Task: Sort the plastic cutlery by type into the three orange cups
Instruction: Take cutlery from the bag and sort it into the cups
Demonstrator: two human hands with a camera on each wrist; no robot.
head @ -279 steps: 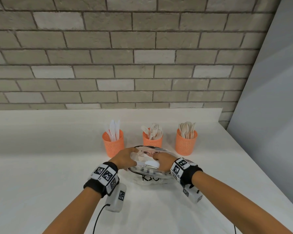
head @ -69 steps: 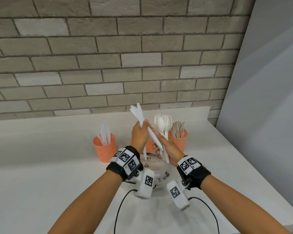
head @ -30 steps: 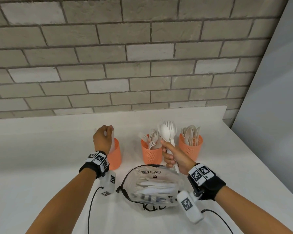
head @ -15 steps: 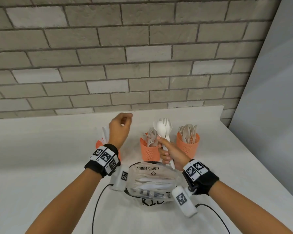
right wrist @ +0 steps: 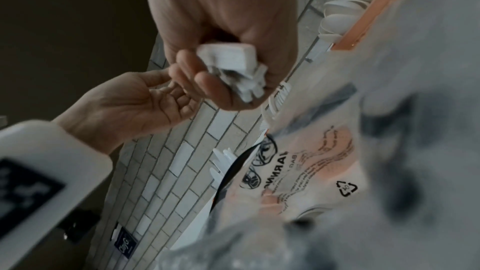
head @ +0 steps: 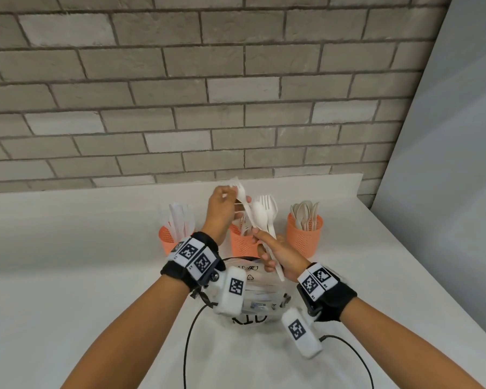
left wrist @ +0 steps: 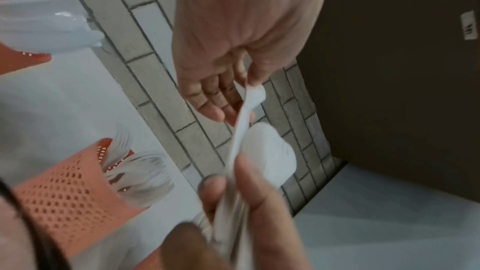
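Clearly well underway, judging by the white counter (head: 68,276): three orange cups along the back, each already stocked. Left cup (head: 166,242) with knives, middle cup (head: 242,244) with forks, right cup (head: 305,237) with spoons. Not finished, though: in front of the cups, a clear plastic bag (head: 253,299) with more white cutlery inside, count unclear. Above it, right hand (head: 278,256) clamped round a mixed bundle (head: 264,217) of spoon and forks, handles down, heads up, raised in front of the middle cup. Left hand (head: 222,209) pinching a single fork (head: 240,193) by thumb and fingertips, apparently drawing it from that bundle. Probably bound for the middle cup; the bundle and the bag's contents left to sort.
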